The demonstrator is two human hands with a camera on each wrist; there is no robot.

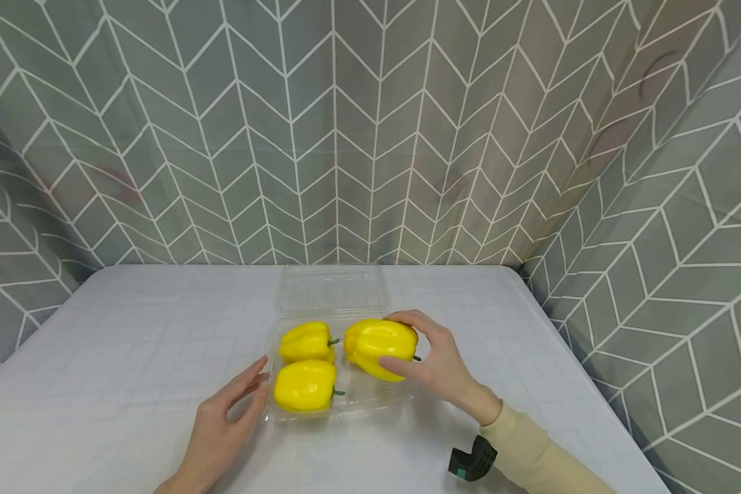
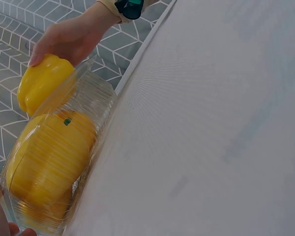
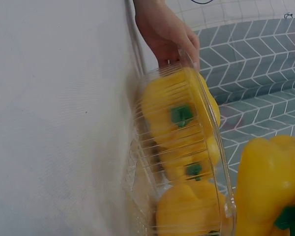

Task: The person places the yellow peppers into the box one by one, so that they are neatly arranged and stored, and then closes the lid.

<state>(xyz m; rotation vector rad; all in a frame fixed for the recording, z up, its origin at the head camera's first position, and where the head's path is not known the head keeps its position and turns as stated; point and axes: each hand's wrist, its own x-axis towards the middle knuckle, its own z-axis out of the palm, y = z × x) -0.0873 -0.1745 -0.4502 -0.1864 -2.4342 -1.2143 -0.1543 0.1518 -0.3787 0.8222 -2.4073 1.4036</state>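
A clear plastic clamshell container [image 1: 370, 401] sits on the table, its lid [image 1: 333, 288] laid back behind it. Two yellow bell peppers fill its left side, a rear pepper [image 1: 305, 342] and a front pepper [image 1: 304, 386], stems toward the right. Another pepper [image 1: 349, 341] shows at the back right, mostly hidden by the held one. My right hand [image 1: 444, 360] grips a fourth yellow bell pepper [image 1: 385, 348] between thumb and fingers, raised above the container's right part. At the container's left wall, my left hand [image 1: 222, 418] rests its extended fingers against the outside.
A white cloth covers the table [image 1: 130, 329]. Grey curtains [image 1: 358, 137] with a white chevron pattern hang behind it and along both sides. A black strap device [image 1: 474, 458] sits by the right wrist, next to a beige sleeve [image 1: 543, 449].
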